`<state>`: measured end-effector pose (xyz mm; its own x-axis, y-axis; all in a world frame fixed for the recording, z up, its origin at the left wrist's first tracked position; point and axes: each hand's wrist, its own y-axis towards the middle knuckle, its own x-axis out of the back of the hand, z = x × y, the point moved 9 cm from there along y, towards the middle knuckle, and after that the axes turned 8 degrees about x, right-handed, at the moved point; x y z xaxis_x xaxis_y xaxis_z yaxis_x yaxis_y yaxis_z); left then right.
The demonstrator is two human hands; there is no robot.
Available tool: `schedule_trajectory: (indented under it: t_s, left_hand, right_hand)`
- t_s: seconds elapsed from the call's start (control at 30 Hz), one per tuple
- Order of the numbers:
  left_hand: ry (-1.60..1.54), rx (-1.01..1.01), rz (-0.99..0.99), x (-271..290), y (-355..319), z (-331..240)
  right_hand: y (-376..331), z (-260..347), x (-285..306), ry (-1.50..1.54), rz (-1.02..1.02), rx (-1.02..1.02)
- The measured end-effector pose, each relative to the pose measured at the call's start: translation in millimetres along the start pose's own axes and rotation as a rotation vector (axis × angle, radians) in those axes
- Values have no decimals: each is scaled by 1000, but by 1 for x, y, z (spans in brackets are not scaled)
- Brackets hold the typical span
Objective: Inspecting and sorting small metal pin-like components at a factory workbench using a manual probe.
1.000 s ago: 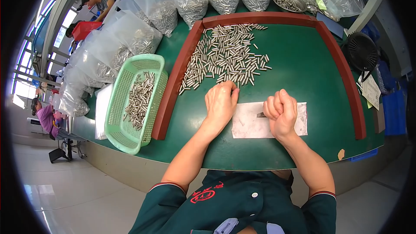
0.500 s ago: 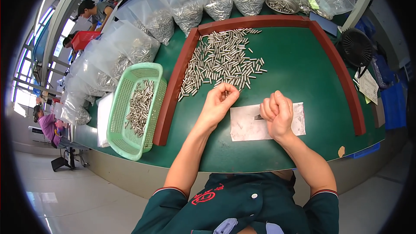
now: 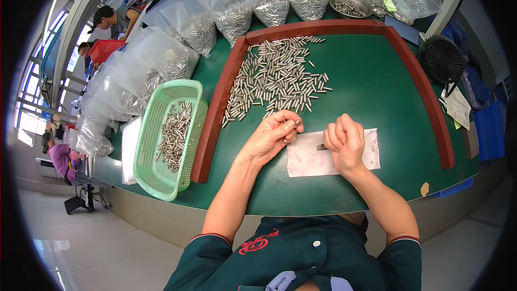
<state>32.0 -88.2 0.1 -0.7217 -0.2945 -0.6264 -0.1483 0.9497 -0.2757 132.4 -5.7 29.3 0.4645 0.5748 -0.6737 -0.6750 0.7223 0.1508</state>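
My left hand (image 3: 273,136) pinches a small metal pin (image 3: 296,124) between thumb and fingers, just left of a smudged white sheet (image 3: 301,164). Over that sheet my right hand (image 3: 346,143) is closed in a fist around a dark flat tool (image 3: 321,147); only its short end shows beside the fingers, so its kind is hidden. Beyond my left hand, a heap of silvery metal pins (image 3: 274,73) spreads loosely on the green tabletop (image 3: 366,81). More pins (image 3: 175,137) lie in the light green plastic basket (image 3: 141,151) on the left.
A red-brown raised frame (image 3: 318,26) borders the work area on three sides. Clear bags of pins (image 3: 234,16) line the left and back. A metal bowl (image 3: 353,8) stands behind, a black fan (image 3: 441,59) at the right. Other people (image 3: 116,19) work at far left.
My left hand has drawn back slightly from the heap toward the white sheet and turned, bringing a metal pin into view. My right hand stays nearly still.
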Motion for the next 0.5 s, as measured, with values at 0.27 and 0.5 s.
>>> schedule_trajectory:
  t_s: [0.27,0.5]
  left_hand:
    - [21,46,11,-4,-1,3]
    - [23,80,-48,0,-1,4]
  right_hand:
    - [0,0,0,-49,18,10]
    - [0,0,0,-8,1,-3]
